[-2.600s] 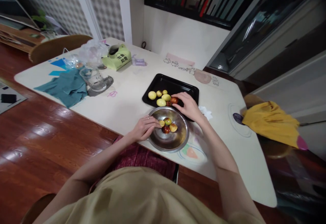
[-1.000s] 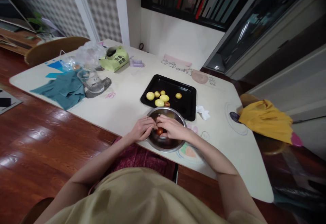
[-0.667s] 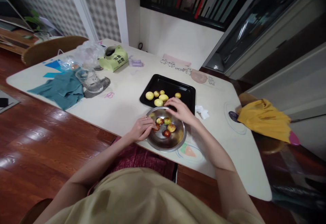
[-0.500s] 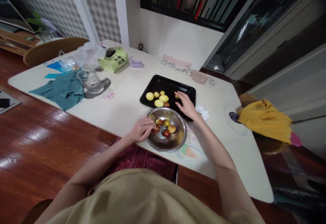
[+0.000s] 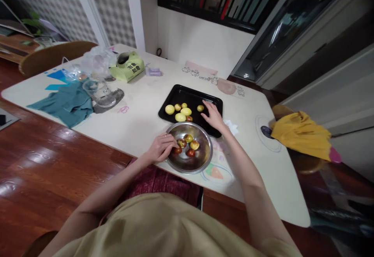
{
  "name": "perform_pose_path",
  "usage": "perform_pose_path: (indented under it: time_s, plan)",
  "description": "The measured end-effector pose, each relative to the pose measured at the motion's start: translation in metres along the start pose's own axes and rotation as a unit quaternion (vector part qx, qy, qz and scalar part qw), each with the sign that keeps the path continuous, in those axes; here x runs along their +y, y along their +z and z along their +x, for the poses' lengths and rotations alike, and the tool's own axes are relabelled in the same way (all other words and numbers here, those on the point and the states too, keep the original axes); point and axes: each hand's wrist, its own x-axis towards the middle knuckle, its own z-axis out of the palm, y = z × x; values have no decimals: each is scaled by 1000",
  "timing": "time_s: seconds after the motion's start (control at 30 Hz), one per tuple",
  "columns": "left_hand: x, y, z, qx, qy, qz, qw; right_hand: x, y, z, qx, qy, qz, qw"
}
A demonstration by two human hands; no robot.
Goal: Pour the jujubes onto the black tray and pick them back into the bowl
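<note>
A shiny metal bowl (image 5: pixel 204 159) stands at the table's near edge with several red-brown and yellow jujubes (image 5: pixel 194 145) in it. My left hand (image 5: pixel 161 147) is closed over the bowl's left rim, fingertips inside beside a red jujube (image 5: pixel 177 150). Behind the bowl lies a black tray (image 5: pixel 193 93), partly overlapped by it. Several yellow-green jujubes (image 5: pixel 186 111) and a browner one (image 5: pixel 189 119) are grouped on the tray's left side. My right hand (image 5: pixel 214 116) hovers over the tray's right side, fingers apart, just right of a single green jujube (image 5: pixel 200 108).
On the white table (image 5: pixel 140 109), a crumpled tissue (image 5: pixel 231 127) lies right of the tray. Farther left are a teal cloth (image 5: pixel 66 103), a clear plastic cup (image 5: pixel 101 93), a green box (image 5: pixel 127 67) and a plastic bag (image 5: pixel 97 60). Yellow cloth (image 5: pixel 302 134) covers a chair at right.
My right hand has shifted slightly off the single green jujube, which now shows fully on the tray. My left hand stays at the bowl rim. The view has moved a little.
</note>
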Motion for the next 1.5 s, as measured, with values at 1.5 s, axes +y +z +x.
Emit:
perform_pose_path:
  time_s: [1.5]
  plan:
    - [-3, 1, -3, -17, -14, -8, 1000, -165, -48, -66, -310, -174, -39, 934]
